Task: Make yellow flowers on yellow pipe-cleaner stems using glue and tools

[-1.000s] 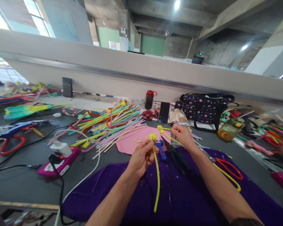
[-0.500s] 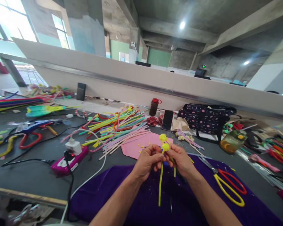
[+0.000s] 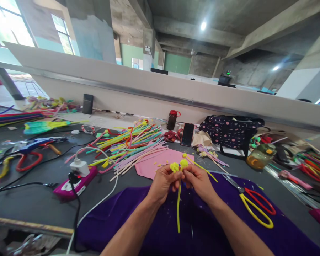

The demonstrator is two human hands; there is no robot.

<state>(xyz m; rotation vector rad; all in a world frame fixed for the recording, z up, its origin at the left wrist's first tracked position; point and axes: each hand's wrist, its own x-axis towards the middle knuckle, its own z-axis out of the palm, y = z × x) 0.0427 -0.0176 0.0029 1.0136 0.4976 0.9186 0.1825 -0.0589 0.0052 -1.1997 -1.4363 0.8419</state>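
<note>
My left hand and my right hand are close together above a purple cloth. Both pinch yellow pipe cleaner stems with fuzzy yellow tufts at their tops. One stem hangs down from my left hand. Another yellow stem with a tuft lies slanting to the right behind my right hand; I cannot tell whether the hand touches it.
A heap of coloured pipe cleaners and a pink sheet lie behind the hands. Red-and-yellow scissors rest on the cloth at right. A magenta device with cables sits left. A phone, bottle and dotted bag stand further back.
My right hand came in from the right and met my left hand, bringing the yellow tufted stems together. The view shifted slightly.
</note>
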